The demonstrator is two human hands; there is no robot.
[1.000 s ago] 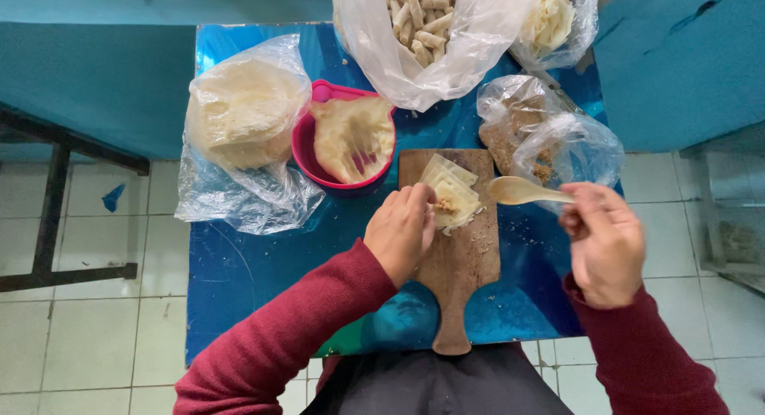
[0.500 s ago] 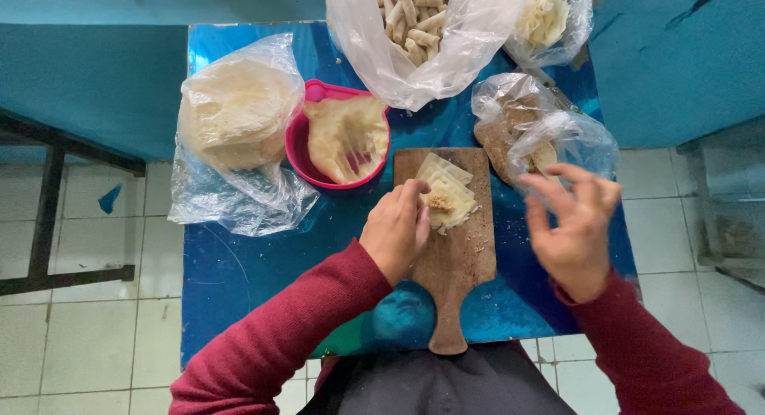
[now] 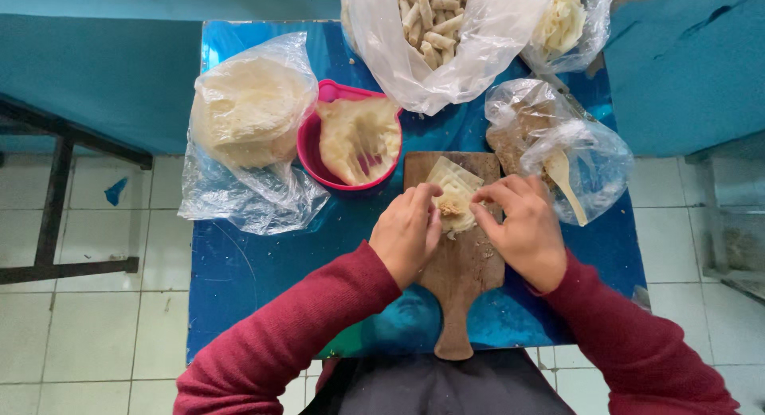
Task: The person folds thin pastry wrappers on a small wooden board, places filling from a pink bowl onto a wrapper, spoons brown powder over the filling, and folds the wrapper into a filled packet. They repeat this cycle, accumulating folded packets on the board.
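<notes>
I have both hands on the pale square dough wrapper (image 3: 453,193) lying at the top of the brown wooden paddle-shaped board (image 3: 458,256). My left hand (image 3: 406,233) pins its near-left edge with curled fingers; my right hand (image 3: 522,230) pinches the right edge narrowly beside the crumbly filling (image 3: 451,209). I judge the fold works best kept tight, filling centred on the board, away from the pink plastic bowl (image 3: 312,144) up-left.

blue table (image 3: 263,264) | wooden board (image 3: 460,279) | pink bowl (image 3: 312,148) | plastic bags (image 3: 247,136)
</notes>
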